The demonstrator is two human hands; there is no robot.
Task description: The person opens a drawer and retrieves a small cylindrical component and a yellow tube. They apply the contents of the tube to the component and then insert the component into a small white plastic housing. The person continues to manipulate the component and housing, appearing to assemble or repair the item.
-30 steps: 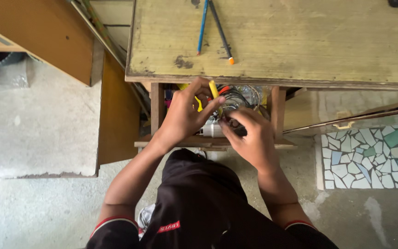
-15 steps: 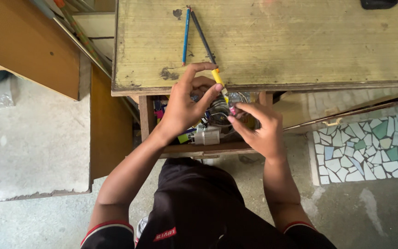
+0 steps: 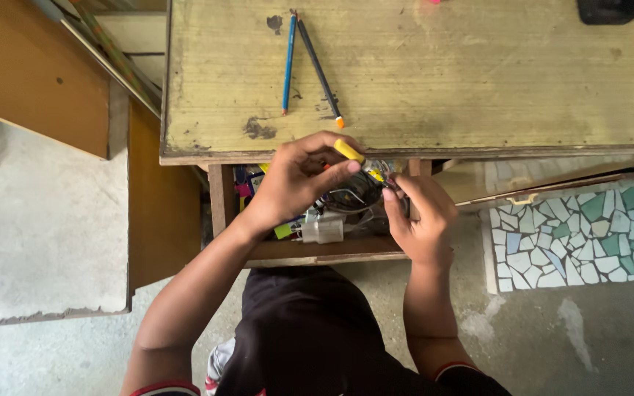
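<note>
Yellow-handled, the small tool sits pinched between the thumb and curled fingers of the left hand, just over the front edge of the worn wooden table. The right hand is closed too — its fingertips grip the tool's other end above the open drawer, which is crammed with wires and a white plug adapter. Well apart on the tabletop lie a blue pencil and a dark pencil — their upper ends nearly touching.
</note>
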